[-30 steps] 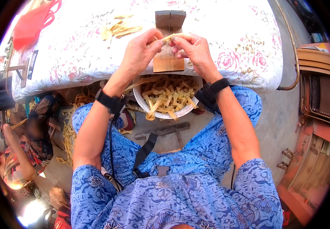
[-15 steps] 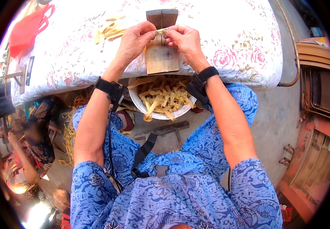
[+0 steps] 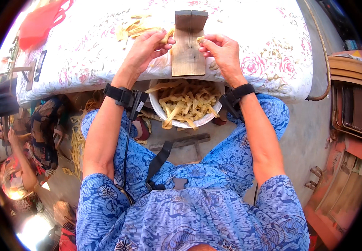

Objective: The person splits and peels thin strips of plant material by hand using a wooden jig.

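A wooden board (image 3: pixel 189 58) with a dark raised block (image 3: pixel 191 20) at its far end sits on the near edge of the table. Just left of it, my left hand (image 3: pixel 149 46) is closed on a pale yellow strip (image 3: pixel 168 36) that looks like dried leaf or husk. My right hand (image 3: pixel 222 51), off the board's right side, pinches a small piece of the same yellow material (image 3: pixel 200 39) between thumb and fingertips. More yellow strips (image 3: pixel 132 28) lie loose on the cloth beyond my left hand.
Below the table edge, between my knees, a white basin (image 3: pixel 157 109) holds many folded yellow strips (image 3: pixel 185 102). A floral cloth (image 3: pixel 269 50) covers the table. A red bag (image 3: pixel 38 27) lies far left. Another person (image 3: pixel 19 163) sits at the left. Brown furniture (image 3: pixel 348 100) stands right.
My hands have drawn apart from over the board, each with yellow material in it. Earlier they met over it with one yellow piece between them.
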Available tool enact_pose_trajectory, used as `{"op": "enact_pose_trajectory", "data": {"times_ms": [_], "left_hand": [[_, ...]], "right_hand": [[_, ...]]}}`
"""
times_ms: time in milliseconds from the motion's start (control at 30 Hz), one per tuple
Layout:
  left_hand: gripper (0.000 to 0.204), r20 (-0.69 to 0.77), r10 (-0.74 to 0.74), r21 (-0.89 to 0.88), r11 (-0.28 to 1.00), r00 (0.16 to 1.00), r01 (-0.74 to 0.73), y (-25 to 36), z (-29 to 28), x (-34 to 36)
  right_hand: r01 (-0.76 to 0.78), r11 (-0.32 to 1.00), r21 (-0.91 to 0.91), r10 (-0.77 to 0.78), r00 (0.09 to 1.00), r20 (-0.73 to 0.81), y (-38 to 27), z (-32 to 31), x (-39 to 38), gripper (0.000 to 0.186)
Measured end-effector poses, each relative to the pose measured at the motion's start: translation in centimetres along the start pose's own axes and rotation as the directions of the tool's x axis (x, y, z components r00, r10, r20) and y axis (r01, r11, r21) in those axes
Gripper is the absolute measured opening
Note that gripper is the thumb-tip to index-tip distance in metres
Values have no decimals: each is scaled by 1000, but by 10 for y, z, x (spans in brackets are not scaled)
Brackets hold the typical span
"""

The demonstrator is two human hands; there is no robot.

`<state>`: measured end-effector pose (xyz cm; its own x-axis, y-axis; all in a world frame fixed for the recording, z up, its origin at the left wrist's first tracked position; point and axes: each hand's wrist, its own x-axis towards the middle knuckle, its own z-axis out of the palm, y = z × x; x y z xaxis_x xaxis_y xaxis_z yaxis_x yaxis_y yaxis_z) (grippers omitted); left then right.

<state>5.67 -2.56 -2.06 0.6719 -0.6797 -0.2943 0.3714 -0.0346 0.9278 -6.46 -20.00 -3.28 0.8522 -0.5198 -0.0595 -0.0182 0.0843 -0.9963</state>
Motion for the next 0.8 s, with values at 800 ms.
{"op": "enact_pose_trajectory", "data": {"times_ms": [800], "left_hand": [[18,230,-200,190,969,952,158,-26,3,-88]], "right_hand": [[425,750,-506,-161,860,484,-28,32,-21,40]]}}
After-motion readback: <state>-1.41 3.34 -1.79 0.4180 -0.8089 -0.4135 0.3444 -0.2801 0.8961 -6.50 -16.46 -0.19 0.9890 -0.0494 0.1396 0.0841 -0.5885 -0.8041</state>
